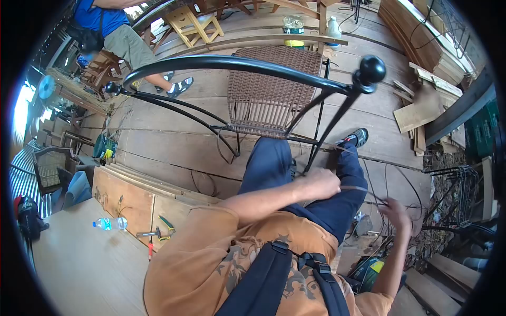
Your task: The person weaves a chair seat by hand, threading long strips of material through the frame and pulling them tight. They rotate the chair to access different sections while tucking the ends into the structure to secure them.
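Beyond the left knee (268, 152), head view: the woven seat (279, 79) is sitting forward of both hands, set in a black metal frame (226, 63) whose bowed rail is passing between it and the camera. A thin strand (358, 188) is running from hand to hand, its long axis lying crosswise and sloping slightly back toward the body on the right. Left hand (322, 183) is gripping it, fingers curled in; right hand (395, 213) appears to be pinching it farther along. Key relation: the seat's near edge is lying ahead and somewhat leftward of the left hand, which is therefore standing nearer; the right is reaching out sideways, well apart from it. Whether the strand is joining the weave: cannot tell.
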A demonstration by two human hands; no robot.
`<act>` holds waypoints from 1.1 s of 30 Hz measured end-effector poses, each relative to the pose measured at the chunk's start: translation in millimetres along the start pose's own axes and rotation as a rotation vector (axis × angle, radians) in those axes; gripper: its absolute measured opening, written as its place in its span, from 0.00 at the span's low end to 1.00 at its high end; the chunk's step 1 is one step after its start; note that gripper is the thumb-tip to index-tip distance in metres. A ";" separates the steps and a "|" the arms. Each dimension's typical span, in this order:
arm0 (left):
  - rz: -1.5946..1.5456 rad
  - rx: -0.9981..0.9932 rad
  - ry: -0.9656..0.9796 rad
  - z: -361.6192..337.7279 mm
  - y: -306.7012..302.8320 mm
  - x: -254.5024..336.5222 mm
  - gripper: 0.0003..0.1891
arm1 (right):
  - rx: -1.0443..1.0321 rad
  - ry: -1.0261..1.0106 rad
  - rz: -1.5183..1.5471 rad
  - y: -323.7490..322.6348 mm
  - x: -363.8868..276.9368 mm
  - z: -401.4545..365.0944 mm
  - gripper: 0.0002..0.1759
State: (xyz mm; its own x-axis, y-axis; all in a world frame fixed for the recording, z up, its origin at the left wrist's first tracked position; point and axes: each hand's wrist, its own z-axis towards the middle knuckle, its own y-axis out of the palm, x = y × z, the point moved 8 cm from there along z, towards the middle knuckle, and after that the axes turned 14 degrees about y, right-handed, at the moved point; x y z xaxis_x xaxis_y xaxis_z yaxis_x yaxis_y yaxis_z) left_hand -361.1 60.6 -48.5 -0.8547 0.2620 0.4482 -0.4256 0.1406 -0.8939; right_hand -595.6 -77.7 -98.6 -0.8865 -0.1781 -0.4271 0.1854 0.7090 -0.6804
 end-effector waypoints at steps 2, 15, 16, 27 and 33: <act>-0.072 0.104 0.110 -1.8 6.9 21.7 0.14 | -0.171 -0.221 0.152 46.1 -112.5 -28.1 0.12; -0.057 0.297 -0.111 -86.8 -36.0 -43.8 0.15 | -0.196 -0.286 0.024 91.6 -196.9 -0.9 0.12; -0.049 0.289 -0.139 -90.1 -33.8 -48.8 0.15 | -0.166 -0.266 -0.019 87.8 -208.3 -5.9 0.12; 0.020 0.664 -0.316 -113.1 -97.8 -164.5 0.08 | 0.284 -0.363 -0.038 -37.4 -193.3 106.6 0.14; 0.116 0.461 -0.534 -97.3 -76.1 -183.1 0.12 | 0.069 -0.776 -0.225 30.0 -361.8 86.2 0.13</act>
State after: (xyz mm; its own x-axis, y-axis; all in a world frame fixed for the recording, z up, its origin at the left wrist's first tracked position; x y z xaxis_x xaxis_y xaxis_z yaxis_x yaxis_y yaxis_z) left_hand -143.3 94.9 -61.7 -0.8807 -0.2687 0.3900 -0.3048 -0.3085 -0.9011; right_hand -232.8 -50.9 -15.8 -0.3637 -0.7519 -0.5499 0.0862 0.5606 -0.8236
